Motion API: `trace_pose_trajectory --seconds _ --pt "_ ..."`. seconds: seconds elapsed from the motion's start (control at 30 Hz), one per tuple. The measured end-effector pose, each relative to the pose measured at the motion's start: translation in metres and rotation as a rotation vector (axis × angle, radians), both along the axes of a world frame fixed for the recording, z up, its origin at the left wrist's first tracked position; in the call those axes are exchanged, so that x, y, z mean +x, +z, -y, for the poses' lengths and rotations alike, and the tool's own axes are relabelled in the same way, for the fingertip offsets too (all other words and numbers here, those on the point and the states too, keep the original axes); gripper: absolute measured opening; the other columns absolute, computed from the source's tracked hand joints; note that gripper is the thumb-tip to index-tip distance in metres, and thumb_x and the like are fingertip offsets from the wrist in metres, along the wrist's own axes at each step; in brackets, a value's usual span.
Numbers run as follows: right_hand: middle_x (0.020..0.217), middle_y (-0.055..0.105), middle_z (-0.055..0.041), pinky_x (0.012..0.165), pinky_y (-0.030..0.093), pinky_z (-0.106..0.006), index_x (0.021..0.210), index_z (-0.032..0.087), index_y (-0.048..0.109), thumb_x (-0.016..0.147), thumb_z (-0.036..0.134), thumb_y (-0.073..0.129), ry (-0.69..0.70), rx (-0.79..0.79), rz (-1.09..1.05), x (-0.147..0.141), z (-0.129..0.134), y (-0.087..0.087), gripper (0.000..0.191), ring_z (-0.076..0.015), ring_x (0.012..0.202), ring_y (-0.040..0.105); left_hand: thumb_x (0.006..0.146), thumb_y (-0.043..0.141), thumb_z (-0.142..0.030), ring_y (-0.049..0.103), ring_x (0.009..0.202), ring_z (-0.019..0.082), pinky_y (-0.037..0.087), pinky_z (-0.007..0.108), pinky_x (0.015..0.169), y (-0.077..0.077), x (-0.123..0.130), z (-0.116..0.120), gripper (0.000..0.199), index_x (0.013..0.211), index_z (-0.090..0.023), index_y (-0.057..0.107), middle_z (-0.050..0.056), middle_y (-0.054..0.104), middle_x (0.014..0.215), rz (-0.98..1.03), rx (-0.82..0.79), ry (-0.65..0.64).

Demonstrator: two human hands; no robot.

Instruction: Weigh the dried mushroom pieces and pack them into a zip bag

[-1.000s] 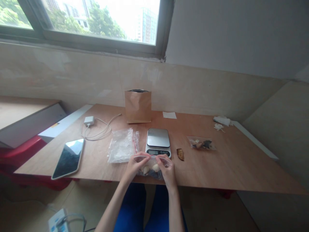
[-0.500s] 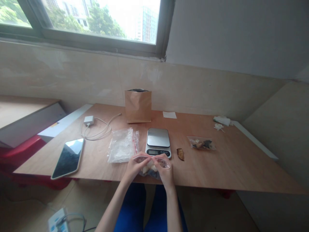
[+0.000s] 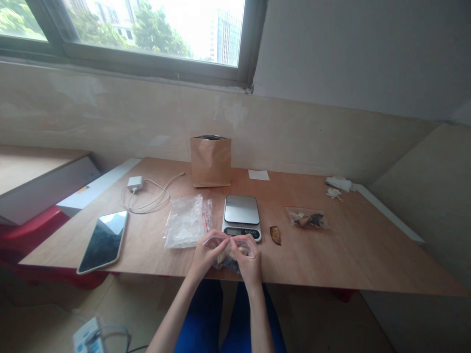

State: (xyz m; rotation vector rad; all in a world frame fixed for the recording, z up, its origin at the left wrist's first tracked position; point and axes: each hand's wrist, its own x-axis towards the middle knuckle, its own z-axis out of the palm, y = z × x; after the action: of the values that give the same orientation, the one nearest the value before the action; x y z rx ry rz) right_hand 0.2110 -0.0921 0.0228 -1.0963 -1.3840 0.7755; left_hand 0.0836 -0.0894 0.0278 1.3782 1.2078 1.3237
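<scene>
A clear zip bag [image 3: 227, 261] with pale and dark dried pieces inside is between my hands at the table's front edge. My left hand [image 3: 207, 252] pinches the left part of its red-lined top. On the other side my right hand [image 3: 247, 255] grips the same rim, thumbs close together in the middle. Just beyond my fingers stands a kitchen scale [image 3: 241, 211] with a bare steel plate. A brown dried slice [image 3: 275, 235] lies to its right. To its left is a stack of flat clear zip bags [image 3: 185, 220].
A brown paper pouch [image 3: 211, 162] stands open at the back. Another filled clear bag [image 3: 308, 218] lies on the right. On the left are a tablet [image 3: 103, 241] and a white charger [image 3: 135, 183] with its cable. A paper slip [image 3: 258, 175] and crumpled white items [image 3: 339, 184] lie farther back.
My right hand has shifted slightly left, toward the left hand, and the bag's opening looks a little narrower on that side. Both hands still hold the bag.
</scene>
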Motion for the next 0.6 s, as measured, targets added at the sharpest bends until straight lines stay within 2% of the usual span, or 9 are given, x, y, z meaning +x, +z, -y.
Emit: trace_pose_trajectory --seconds 0.23,0.6 --pt "0.076 0.06 -0.0022 0.07 0.048 -0.027 0.076 0.019 0.062 0.081 0.029 0.056 -0.048 -0.012 -0.044 -0.0079 0.0011 -0.0005 0.013 -0.015 0.073 0.058 0.072 0.063 -0.039 0.061 0.076 0.018 0.047 0.026 0.071 -0.0022 0.0008 0.0002 0.023 0.074 -0.016 0.065 0.004 0.067 0.077 0.065 -0.041 0.061" --pt "0.07 0.059 -0.0016 0.065 0.046 -0.026 0.069 0.018 0.061 0.081 0.035 0.056 -0.12 -0.05 -0.154 -0.0091 0.0017 -0.0066 0.021 -0.016 0.069 0.057 0.071 0.061 -0.046 0.06 0.075 0.019 0.046 0.028 0.07 -0.0059 -0.0028 -0.0004 0.033 0.078 -0.015 0.068 0.004 0.068 0.076 0.146 -0.123 0.019"
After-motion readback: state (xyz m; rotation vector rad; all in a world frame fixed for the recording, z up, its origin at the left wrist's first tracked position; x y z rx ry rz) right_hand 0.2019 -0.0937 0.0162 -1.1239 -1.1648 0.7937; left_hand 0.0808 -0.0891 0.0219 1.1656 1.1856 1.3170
